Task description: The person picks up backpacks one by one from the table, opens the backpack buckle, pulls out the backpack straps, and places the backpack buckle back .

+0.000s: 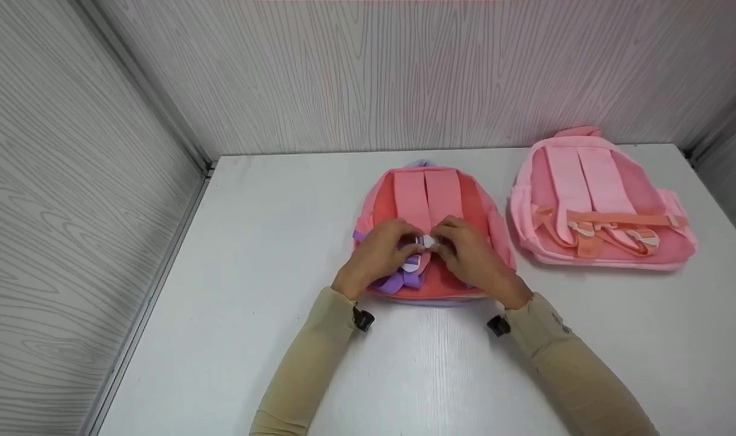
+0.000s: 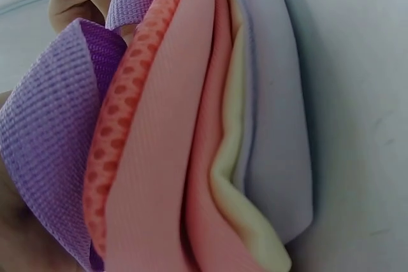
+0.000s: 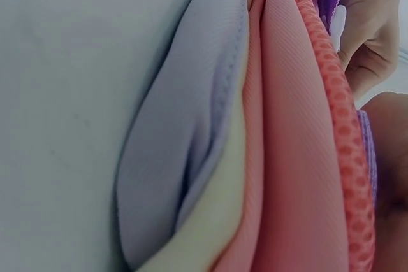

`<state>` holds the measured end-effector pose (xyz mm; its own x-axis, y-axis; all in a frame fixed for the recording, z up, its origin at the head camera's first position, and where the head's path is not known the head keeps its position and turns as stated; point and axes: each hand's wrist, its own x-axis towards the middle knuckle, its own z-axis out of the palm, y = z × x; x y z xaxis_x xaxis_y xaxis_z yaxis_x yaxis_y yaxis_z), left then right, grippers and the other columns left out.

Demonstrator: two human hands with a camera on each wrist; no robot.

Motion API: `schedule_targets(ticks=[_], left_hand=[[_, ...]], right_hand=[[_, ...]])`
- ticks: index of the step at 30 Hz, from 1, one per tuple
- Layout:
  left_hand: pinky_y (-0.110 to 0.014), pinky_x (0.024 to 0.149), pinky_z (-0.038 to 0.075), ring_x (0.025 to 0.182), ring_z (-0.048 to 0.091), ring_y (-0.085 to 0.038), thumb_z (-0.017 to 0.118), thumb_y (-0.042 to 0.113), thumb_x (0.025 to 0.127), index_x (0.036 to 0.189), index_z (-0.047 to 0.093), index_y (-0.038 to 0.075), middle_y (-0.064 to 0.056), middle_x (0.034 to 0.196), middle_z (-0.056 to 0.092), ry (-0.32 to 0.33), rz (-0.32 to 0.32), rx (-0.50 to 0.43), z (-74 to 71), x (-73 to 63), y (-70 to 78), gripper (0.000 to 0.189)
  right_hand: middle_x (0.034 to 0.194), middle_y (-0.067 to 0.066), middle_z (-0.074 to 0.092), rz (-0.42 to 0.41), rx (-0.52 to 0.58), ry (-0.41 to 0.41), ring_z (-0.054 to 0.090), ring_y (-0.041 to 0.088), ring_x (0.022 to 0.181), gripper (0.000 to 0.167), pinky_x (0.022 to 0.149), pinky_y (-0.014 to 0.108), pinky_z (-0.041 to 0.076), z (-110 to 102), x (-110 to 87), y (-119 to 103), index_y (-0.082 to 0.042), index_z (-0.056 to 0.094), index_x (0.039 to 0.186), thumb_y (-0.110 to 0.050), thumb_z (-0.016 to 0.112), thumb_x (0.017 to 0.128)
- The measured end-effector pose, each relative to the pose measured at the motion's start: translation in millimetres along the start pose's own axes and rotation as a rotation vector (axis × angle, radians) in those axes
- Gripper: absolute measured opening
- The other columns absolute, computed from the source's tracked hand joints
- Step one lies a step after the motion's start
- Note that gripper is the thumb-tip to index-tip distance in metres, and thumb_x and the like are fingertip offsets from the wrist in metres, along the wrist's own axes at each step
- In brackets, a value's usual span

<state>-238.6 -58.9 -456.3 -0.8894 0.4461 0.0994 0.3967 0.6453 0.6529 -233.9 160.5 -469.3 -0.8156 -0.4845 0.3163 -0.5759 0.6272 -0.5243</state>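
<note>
A small coral and pink backpack [image 1: 410, 194] lies on the table with its shoulder straps facing up. Over its middle both hands meet at a white buckle [image 1: 428, 241] on a purple strap. My left hand [image 1: 377, 251] pinches the buckle's left side between thumb and fingers; my right hand [image 1: 470, 254] pinches its right side. A second white strap adjuster [image 1: 411, 264] with purple webbing [image 1: 398, 282] lies just below the left hand. In the left wrist view purple webbing [image 2: 57, 132] loops beside the coral mesh edge. The right wrist view shows the bag's layered side [image 3: 296, 125].
To the right lies a second, pink backpack [image 1: 604, 242], straps up, with an orange strap [image 1: 622, 219] buckled across it. A white table [image 1: 271, 242] carries both bags. Wood-grain panels [image 1: 343, 72] stand behind and at the sides.
</note>
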Motion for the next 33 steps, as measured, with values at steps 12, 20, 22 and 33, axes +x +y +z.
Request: schedule_targets(ticks=[12,20,22,33], left_hand=[[-0.033,0.101,0.056,0.102,0.061,-0.014,0.076,0.024,0.101,0.129,0.078,0.016,0.004,0.109,0.07,-0.024,-0.002,-0.007,-3.9,1.1,-0.4,0.029],[-0.033,0.102,0.056,0.102,0.063,-0.014,0.076,0.023,0.101,0.128,0.078,0.015,0.001,0.112,0.072,-0.028,0.004,-0.023,-7.6,0.5,-2.9,0.028],[-0.032,0.102,0.056,0.102,0.063,-0.013,0.076,0.024,0.101,0.128,0.078,0.016,0.002,0.112,0.072,-0.033,-0.003,-0.029,-7.7,0.8,-3.4,0.028],[-0.033,0.103,0.055,0.103,0.063,-0.014,0.077,0.025,0.1,0.128,0.078,0.016,0.004,0.113,0.072,-0.033,-0.001,-0.029,-11.3,0.9,-3.2,0.029]], right_hand=[[0.109,0.012,0.07,-0.017,0.046,-0.003,0.068,0.026,0.1,0.016,0.093,0.043,0.06,-3,0.4,2,0.0,0.076,0.114,-0.007,0.075,0.1],[0.108,0.012,0.07,0.003,0.062,-0.007,0.066,0.025,0.097,0.017,0.09,0.044,0.06,-6,-0.8,1,0.0,0.076,0.115,-0.007,0.076,0.099],[0.108,0.013,0.07,0.013,0.062,-0.008,0.066,0.025,0.097,0.016,0.09,0.044,0.06,-7,-1.4,1,0.0,0.076,0.114,-0.006,0.075,0.099],[0.108,0.014,0.07,0.017,0.062,-0.007,0.066,0.026,0.096,0.015,0.09,0.044,0.06,-9,-0.1,1,0.001,0.075,0.113,-0.004,0.075,0.099]])
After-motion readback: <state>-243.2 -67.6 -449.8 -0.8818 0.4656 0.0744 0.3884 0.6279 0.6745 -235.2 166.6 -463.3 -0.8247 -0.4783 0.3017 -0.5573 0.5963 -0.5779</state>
